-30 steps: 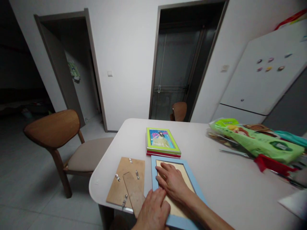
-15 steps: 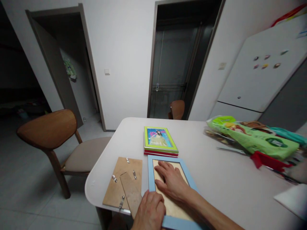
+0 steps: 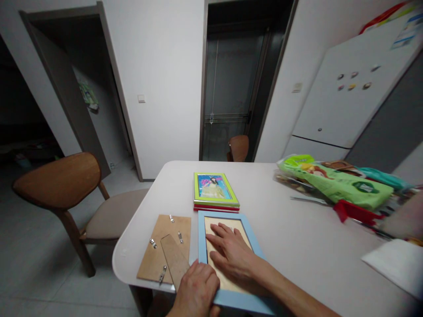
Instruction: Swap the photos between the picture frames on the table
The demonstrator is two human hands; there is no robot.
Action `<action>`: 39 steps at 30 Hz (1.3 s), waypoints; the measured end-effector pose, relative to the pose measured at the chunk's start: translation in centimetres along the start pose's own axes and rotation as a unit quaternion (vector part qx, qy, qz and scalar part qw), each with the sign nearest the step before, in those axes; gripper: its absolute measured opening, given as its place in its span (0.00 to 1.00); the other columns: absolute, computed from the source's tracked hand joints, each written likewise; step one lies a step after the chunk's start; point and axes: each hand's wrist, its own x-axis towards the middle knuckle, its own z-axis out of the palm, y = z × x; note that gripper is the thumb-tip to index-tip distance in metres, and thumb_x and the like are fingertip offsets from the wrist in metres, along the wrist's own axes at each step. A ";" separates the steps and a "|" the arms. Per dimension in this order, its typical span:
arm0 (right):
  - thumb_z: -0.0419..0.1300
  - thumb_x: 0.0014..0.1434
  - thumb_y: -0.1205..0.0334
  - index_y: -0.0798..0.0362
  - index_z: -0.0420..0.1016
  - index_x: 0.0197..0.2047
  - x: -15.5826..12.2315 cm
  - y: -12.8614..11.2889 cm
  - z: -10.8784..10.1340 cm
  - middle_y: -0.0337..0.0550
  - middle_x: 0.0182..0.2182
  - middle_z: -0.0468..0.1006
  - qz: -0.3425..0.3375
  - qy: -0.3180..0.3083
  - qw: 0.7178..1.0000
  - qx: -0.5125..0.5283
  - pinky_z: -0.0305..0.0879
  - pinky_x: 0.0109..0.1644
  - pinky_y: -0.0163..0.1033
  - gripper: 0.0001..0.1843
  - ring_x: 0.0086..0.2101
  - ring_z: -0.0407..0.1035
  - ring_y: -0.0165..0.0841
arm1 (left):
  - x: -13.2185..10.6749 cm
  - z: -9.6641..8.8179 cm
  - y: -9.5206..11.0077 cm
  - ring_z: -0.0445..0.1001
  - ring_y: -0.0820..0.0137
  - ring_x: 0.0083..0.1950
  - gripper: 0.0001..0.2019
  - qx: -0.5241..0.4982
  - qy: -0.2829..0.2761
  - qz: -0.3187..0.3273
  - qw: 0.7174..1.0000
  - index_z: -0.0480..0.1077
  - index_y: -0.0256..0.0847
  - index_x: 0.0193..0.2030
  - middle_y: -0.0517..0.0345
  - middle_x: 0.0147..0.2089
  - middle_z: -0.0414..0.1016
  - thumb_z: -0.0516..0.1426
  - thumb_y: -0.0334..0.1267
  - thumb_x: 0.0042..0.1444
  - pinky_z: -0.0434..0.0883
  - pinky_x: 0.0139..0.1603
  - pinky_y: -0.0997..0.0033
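Note:
A light-blue picture frame [image 3: 258, 251] lies on the table, with a cream panel [image 3: 228, 281] inside its border. My right hand [image 3: 231, 251] rests flat on this panel, fingers spread. At the frame's lower left corner, my left hand [image 3: 198, 284] has its fingers curled around the edge. Left of the frame lies a brown backing board [image 3: 150, 259] with several metal clips and a hinged-looking stand strip [image 3: 175, 257]; the strip's lower end is hidden behind my left hand. Beyond the blue frame, a green picture frame [image 3: 216, 203] showing a figure in a pale dress tops a small stack.
On the right of the white table [image 3: 264, 189] lie a green package [image 3: 350, 180], a red object [image 3: 355, 213], a grey metal-looking strip [image 3: 309, 200] and a white sheet [image 3: 393, 264]. A wooden chair [image 3: 59, 176] stands at the left, and another chair [image 3: 238, 147] beyond the far edge.
The whole view has shifted slightly, so things sit further left. My right hand's fingers are spread a little wider on the panel. My left hand keeps its hold on the frame's corner.

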 end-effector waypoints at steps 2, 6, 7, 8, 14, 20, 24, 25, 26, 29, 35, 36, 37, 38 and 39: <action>0.47 0.51 0.58 0.46 0.66 0.44 0.3 -0.6 -0.2 0.46 0.47 0.63 0.001 0.013 1.000 -0.010 0.46 0.48 0.53 0.16 0.49 0.51 0.42 | -0.1 0.3 0.0 0.62 0.68 0.43 0.14 -0.001 0.009 0.003 1.000 0.61 0.42 0.35 0.60 0.40 0.65 0.57 0.32 0.38 0.52 0.55 0.63; 0.50 0.49 0.57 0.47 0.66 0.42 0.3 -0.6 0.2 0.45 0.45 0.64 0.000 0.044 0.999 -0.028 0.49 0.46 0.48 0.15 0.47 0.54 0.41 | -0.3 0.7 -0.4 0.61 0.66 0.43 0.13 -0.019 0.035 0.003 0.999 0.61 0.41 0.33 0.57 0.40 0.64 0.56 0.30 0.37 0.57 0.50 0.64; 0.51 0.49 0.57 0.47 0.65 0.44 0.2 -0.3 0.3 0.45 0.46 0.64 0.011 0.059 0.998 -0.031 0.48 0.47 0.47 0.17 0.47 0.54 0.41 | -0.4 0.7 -0.5 0.60 0.65 0.43 0.13 -0.024 0.041 0.001 0.999 0.61 0.40 0.32 0.56 0.41 0.64 0.55 0.29 0.36 0.59 0.47 0.65; 0.51 0.48 0.58 0.48 0.64 0.46 0.0 0.2 0.4 0.46 0.48 0.63 0.028 0.073 0.996 -0.035 0.48 0.47 0.46 0.20 0.47 0.54 0.41 | -0.4 0.7 -0.6 0.60 0.65 0.43 0.13 -0.026 0.046 0.001 0.999 0.61 0.40 0.32 0.56 0.41 0.63 0.55 0.28 0.35 0.60 0.45 0.66; 0.51 0.48 0.57 0.49 0.62 0.49 -2.5 2.6 0.1 0.49 0.49 0.63 0.045 0.049 0.997 -0.046 0.46 0.50 0.48 0.23 0.48 0.55 0.41 | -0.3 -0.3 0.1 0.61 0.64 0.42 0.15 0.023 0.005 0.010 1.000 0.62 0.37 0.37 0.54 0.42 0.65 0.53 0.28 0.38 0.60 0.45 0.64; 0.49 0.50 0.57 0.45 0.60 0.51 -3.7 2.3 0.7 0.47 0.54 0.58 0.033 0.023 0.999 -0.035 0.40 0.52 0.53 0.23 0.53 0.49 0.42 | 0.3 -0.9 1.2 0.62 0.63 0.42 0.12 0.062 -0.040 0.002 0.997 0.63 0.36 0.37 0.53 0.41 0.65 0.54 0.29 0.42 0.62 0.43 0.63; 0.46 0.52 0.58 0.48 0.59 0.52 -2.3 1.3 0.8 0.48 0.54 0.57 0.031 0.031 0.999 -0.031 0.41 0.53 0.51 0.22 0.53 0.49 0.41 | 0.2 -1.7 1.1 0.61 0.63 0.44 0.18 0.041 -0.030 0.013 0.999 0.62 0.37 0.40 0.54 0.44 0.63 0.58 0.35 0.40 0.60 0.46 0.64; 0.45 0.53 0.59 0.49 0.59 0.51 -1.6 1.0 0.9 0.47 0.54 0.57 0.027 0.033 0.999 -0.032 0.42 0.53 0.51 0.21 0.53 0.49 0.41 | 0.2 -1.8 1.1 0.62 0.64 0.43 0.18 0.045 -0.028 0.015 0.998 0.62 0.37 0.40 0.54 0.44 0.64 0.59 0.36 0.40 0.61 0.46 0.64; 0.44 0.54 0.61 0.49 0.60 0.51 -0.9 0.7 1.0 0.47 0.54 0.57 0.025 0.036 0.998 -0.034 0.43 0.52 0.50 0.20 0.53 0.49 0.40 | 0.2 -2.0 1.1 0.62 0.64 0.43 0.17 0.053 -0.027 0.017 0.998 0.63 0.37 0.39 0.55 0.44 0.64 0.59 0.36 0.40 0.61 0.46 0.65; 0.43 0.54 0.65 0.51 0.61 0.49 1.3 0.0 1.5 0.46 0.52 0.61 0.028 0.045 0.997 -0.052 0.46 0.50 0.45 0.19 0.51 0.51 0.38 | 0.4 -2.0 1.3 0.64 0.64 0.40 0.14 0.092 -0.033 0.025 0.995 0.64 0.36 0.36 0.55 0.40 0.67 0.59 0.37 0.41 0.63 0.44 0.65; 0.45 0.51 0.69 0.54 0.66 0.41 2.9 -0.8 2.3 0.47 0.44 0.67 0.048 0.040 0.995 -0.083 0.50 0.43 0.41 0.15 0.43 0.57 0.38 | 0.2 -1.6 1.0 0.65 0.64 0.44 0.18 0.047 -0.016 0.044 0.998 0.63 0.37 0.39 0.53 0.43 0.68 0.60 0.40 0.40 0.59 0.51 0.63; 0.45 0.51 0.69 0.53 0.65 0.43 2.9 -0.8 2.3 0.47 0.46 0.66 0.047 0.042 0.994 -0.085 0.49 0.43 0.41 0.16 0.44 0.56 0.38 | -0.2 -1.8 0.7 0.65 0.64 0.47 0.20 0.021 -0.017 0.054 0.998 0.63 0.38 0.41 0.53 0.46 0.67 0.60 0.40 0.40 0.57 0.54 0.62; 0.45 0.50 0.70 0.53 0.63 0.45 2.9 -0.8 2.3 0.46 0.48 0.64 0.044 0.043 0.994 -0.086 0.49 0.44 0.42 0.18 0.45 0.54 0.38 | -0.7 -2.0 0.2 0.63 0.64 0.50 0.21 0.000 -0.011 0.062 0.998 0.62 0.40 0.43 0.53 0.49 0.65 0.59 0.41 0.41 0.54 0.56 0.61; 0.45 0.50 0.70 0.52 0.61 0.48 2.9 -0.7 2.2 0.45 0.50 0.62 0.042 0.045 0.994 -0.087 0.48 0.45 0.42 0.20 0.47 0.53 0.39 | -1.4 -2.3 -0.5 0.60 0.64 0.53 0.22 -0.014 0.005 0.062 0.998 0.61 0.41 0.45 0.52 0.53 0.62 0.59 0.40 0.42 0.51 0.57 0.59; 0.45 0.50 0.70 0.52 0.60 0.49 2.9 -0.6 2.1 0.45 0.50 0.62 0.039 0.046 0.994 -0.086 0.48 0.45 0.42 0.21 0.47 0.53 0.38 | -2.2 -2.7 -1.3 0.56 0.63 0.57 0.22 -0.016 0.030 0.049 0.998 0.60 0.42 0.47 0.52 0.56 0.58 0.57 0.40 0.43 0.48 0.58 0.57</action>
